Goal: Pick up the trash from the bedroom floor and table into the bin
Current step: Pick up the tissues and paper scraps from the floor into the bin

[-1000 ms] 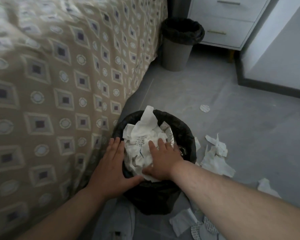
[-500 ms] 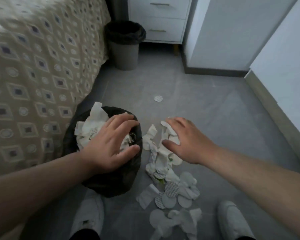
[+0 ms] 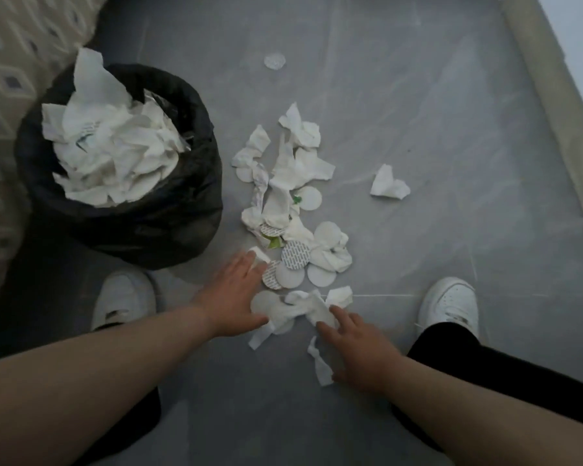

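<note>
Both hands have left the bin [image 3: 182, 210] since a sec ago — then the right was pressing paper down into it w/ the left steadying the rim; now both are down on the floor [image 3: 418, 112] at the near end of the trash pile [image 3: 293, 196]. View has tipped downward too, so the far bin and drawers are out of frame.

Left hand [image 3: 231, 297] lies flat, fingers spread, its tips touching a patterned disc [image 3: 272, 279] and its thumb side against a crumpled tissue [image 3: 303, 309]. Right hand [image 3: 360, 351] is spread as well, fingertips on the other side of that tissue. Neither has closed on anything yet — looks like a two-handed scoop being set up, tissue between them.

Bin sits just left of the pile, beside the bed [image 3: 11, 62], liner heaped above the rim w/ white paper. Means the packing step is done and the next batch is starting; room in the bin looks tight, so more may spill.

Left to get, by my read: most of the pile, a stray wad [image 3: 389, 186] well to the right, a lone disc [image 3: 274, 61] further out. Shoes [image 3: 450, 304] flank the hands. Table not in view.
</note>
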Motion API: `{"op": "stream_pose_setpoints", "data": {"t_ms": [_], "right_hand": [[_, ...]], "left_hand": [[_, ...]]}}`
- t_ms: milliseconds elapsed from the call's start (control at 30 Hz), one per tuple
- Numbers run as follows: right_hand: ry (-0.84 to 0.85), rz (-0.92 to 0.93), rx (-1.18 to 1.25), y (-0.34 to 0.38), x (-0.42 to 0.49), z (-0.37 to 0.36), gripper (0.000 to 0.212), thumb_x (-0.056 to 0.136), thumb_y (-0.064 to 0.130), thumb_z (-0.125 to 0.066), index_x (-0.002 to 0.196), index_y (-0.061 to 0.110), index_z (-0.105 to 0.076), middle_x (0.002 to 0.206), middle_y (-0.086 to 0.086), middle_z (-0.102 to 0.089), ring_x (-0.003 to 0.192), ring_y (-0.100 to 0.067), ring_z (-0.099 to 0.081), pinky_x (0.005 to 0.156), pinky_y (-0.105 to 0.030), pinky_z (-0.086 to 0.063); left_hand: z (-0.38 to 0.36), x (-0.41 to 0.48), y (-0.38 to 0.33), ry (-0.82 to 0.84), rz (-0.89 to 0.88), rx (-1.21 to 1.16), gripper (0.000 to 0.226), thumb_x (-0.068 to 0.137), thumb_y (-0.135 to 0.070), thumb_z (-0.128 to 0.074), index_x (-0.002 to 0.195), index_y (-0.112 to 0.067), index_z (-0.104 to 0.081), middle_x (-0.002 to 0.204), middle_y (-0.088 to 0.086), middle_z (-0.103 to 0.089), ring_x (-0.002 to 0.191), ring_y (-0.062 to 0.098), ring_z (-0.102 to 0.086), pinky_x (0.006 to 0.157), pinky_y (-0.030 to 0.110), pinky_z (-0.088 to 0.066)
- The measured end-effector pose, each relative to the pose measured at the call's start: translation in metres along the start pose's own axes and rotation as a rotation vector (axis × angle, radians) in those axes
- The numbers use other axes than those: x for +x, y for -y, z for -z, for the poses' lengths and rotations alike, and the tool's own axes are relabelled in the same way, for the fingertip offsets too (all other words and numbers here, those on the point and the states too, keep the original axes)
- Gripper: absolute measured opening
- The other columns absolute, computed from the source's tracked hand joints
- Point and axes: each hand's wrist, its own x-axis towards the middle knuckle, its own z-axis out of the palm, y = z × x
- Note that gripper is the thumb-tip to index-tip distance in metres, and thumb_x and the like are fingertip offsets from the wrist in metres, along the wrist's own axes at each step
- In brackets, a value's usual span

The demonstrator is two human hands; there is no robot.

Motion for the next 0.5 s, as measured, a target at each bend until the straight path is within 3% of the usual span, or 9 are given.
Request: {"op": "stream_pose_setpoints", "data": {"t_ms": [300,500], "right_hand": [[-0.142,-0.121,0.121,0.001,0.023,-0.024,0.111,0.074,0.044,-0.072,0.149,0.036,0.009,0.158,-0.012,0.021,0.138,-0.033,-0.02,0.107,-0.041,-0.034],[-0.322,-0.158,0.117,-0.01,0.045,-0.008,0.117,0.065,0.054,-0.074,0.15,0.036,0.004,0.158,-0.013,0.019,0.136,-0.034,-0.025,0.106,-0.042,-0.033]], "left_hand": [[-0.044,0.018,-0.018,0.067,0.365,-0.252,0.132,0.051,-0.076,-0.067,0.146,-0.035,0.015,0.156,0.004,0.025,0.143,0.029,0.021,0.111,0.06,-0.014],[-0.051,0.033,-0.038,0.093,0.382,-0.236,0.123,0.063,-0.06,-0.071,0.147,-0.031,0.013,0.156,0.006,0.023,0.144,0.032,0.015,0.109,0.061,-0.02]]}}
